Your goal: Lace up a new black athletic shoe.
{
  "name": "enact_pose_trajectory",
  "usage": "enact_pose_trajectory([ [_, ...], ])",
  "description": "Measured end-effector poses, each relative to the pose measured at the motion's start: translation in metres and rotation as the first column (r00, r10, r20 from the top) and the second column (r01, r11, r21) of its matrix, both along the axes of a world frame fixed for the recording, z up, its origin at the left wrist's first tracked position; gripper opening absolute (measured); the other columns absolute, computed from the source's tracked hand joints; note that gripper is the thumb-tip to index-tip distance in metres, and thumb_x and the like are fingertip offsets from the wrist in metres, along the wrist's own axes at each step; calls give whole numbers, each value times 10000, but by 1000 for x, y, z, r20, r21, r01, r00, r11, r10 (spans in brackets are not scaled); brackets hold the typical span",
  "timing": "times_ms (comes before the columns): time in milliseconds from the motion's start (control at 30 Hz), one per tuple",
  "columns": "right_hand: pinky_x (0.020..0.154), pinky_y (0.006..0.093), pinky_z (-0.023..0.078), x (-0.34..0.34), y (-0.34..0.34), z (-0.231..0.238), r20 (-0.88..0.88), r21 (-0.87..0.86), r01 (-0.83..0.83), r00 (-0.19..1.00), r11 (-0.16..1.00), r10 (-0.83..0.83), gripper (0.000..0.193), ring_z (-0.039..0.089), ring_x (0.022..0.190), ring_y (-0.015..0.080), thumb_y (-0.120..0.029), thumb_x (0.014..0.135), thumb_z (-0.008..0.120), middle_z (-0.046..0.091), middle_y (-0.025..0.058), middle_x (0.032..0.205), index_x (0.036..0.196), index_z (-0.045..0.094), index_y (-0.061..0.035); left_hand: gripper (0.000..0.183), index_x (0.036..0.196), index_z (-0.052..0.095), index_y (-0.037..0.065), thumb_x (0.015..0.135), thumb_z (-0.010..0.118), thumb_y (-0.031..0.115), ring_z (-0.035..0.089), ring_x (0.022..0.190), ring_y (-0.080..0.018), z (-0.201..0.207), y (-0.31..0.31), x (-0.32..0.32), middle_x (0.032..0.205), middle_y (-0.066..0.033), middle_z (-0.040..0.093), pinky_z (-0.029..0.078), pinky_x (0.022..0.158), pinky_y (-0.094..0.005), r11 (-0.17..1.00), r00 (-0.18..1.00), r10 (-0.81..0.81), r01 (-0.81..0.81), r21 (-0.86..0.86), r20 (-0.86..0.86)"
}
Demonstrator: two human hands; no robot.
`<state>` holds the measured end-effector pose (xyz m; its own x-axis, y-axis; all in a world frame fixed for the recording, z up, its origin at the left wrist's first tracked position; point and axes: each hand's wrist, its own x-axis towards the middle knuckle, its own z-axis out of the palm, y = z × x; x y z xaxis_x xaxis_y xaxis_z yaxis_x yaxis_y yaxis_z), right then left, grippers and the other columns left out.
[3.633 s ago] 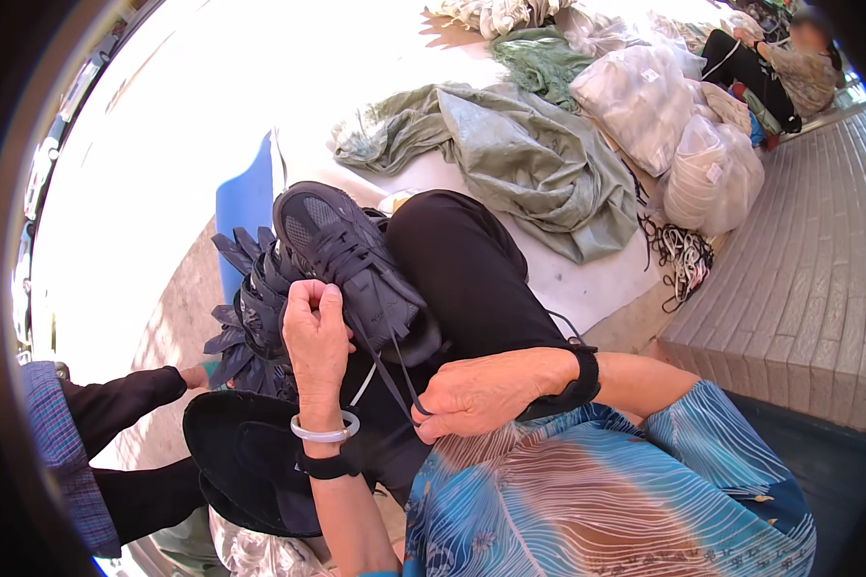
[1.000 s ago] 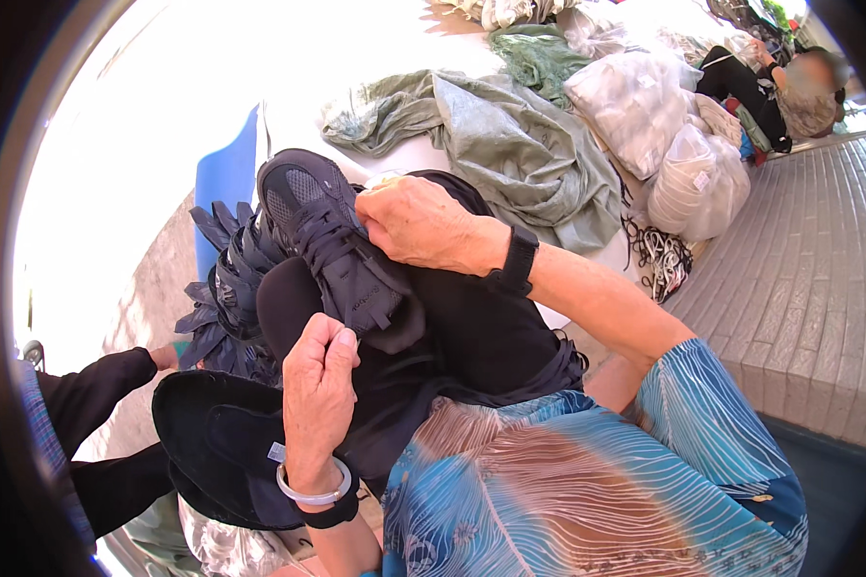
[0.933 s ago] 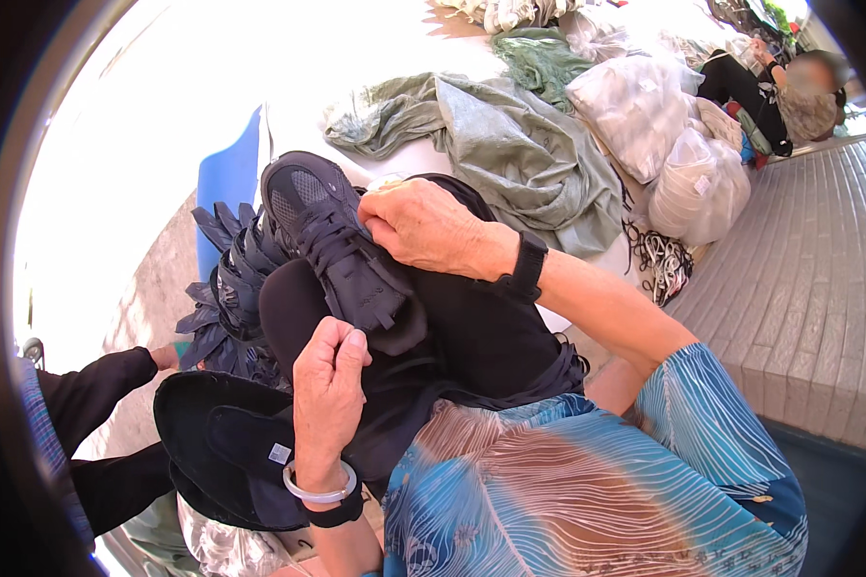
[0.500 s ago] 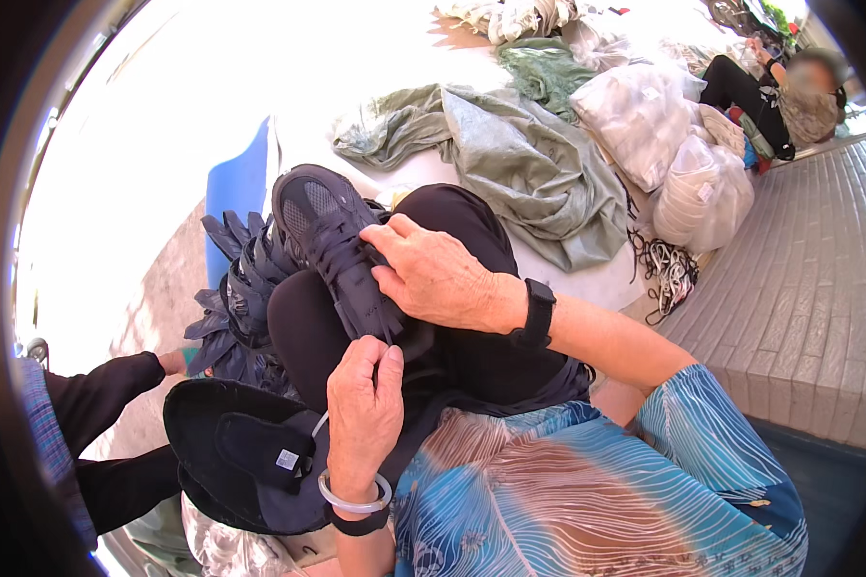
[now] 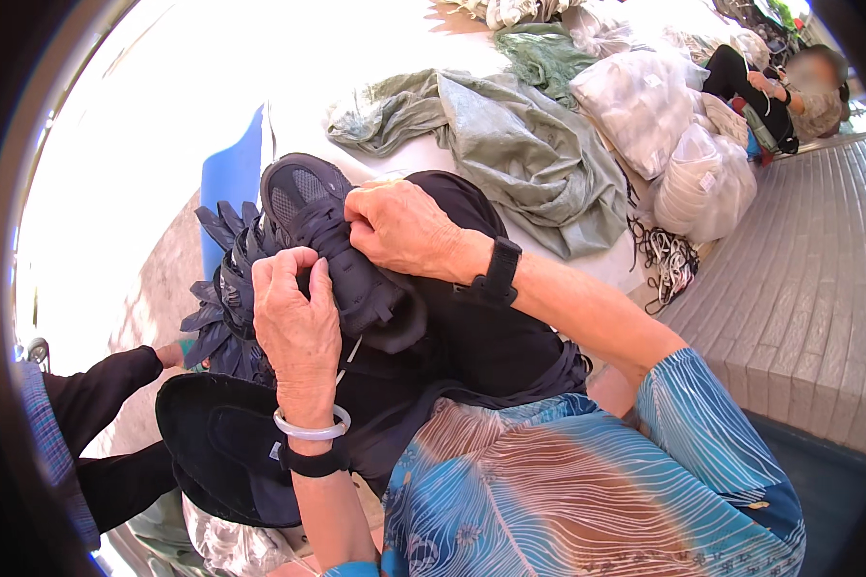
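Dark mesh sneaker (image 5: 332, 255) propped on the black-trousered knee (image 5: 471, 317), toe pointing away, sole down. Left hand (image 5: 293, 322) curled over the near side of the tongue, fingers pressed together and seemingly pinching a lace end; exact pinch hidden behind the knuckles. Right hand (image 5: 404, 231) closed over the upper eyelets, fingertips tucked down into the lacing, gripping there rather than spread. Pale lace strand (image 5: 353, 351) dangling loose below the left hand, so lacing judged partway: lower rows apparently threaded, top rows not yet pulled tight or tied. Bundle of dark shoe uppers (image 5: 223, 298) stacked just beside the knee, near a blue panel (image 5: 231, 178). Grey-green cloth (image 5: 529, 154) and pale stuffed sacks (image 5: 683, 144) lying well beyond, a tangle of laces (image 5: 666, 264) near the paving. Another person's dark sleeve (image 5: 96, 413) at lower left.
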<state>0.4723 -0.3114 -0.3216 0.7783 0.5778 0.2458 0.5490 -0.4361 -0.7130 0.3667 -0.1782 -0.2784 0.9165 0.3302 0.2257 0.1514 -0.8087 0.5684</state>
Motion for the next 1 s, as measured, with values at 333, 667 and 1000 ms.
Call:
enact_pose_trajectory([
  [333,618,390,495,10,-5,3,-154,62,-61,986,996,70,161,610,618,328,-116,731,569,593,198,635,764,605,38,98,922,596,63,845,634,110,626,827,-336,-5,-4,5,937,-105,568,506,685,-407,982,999,-38,40,182,-12],
  [667,648,423,516,-8,-5,12,156,-109,-85,983,990,101,120,610,758,364,-95,816,587,571,160,841,895,548,-14,74,883,546,35,826,585,61,614,778,-351,-4,-5,4,929,-124,528,505,661,-424,986,999,-44,41,163,16],
  [1000,707,445,493,-11,-8,11,-12,32,-65,998,997,65,90,596,790,385,-75,807,556,591,179,851,859,545,-3,90,879,532,42,803,580,51,604,761,-349,-9,-2,3,914,-120,509,500,640,-420,993,997,-53,47,108,48],
])
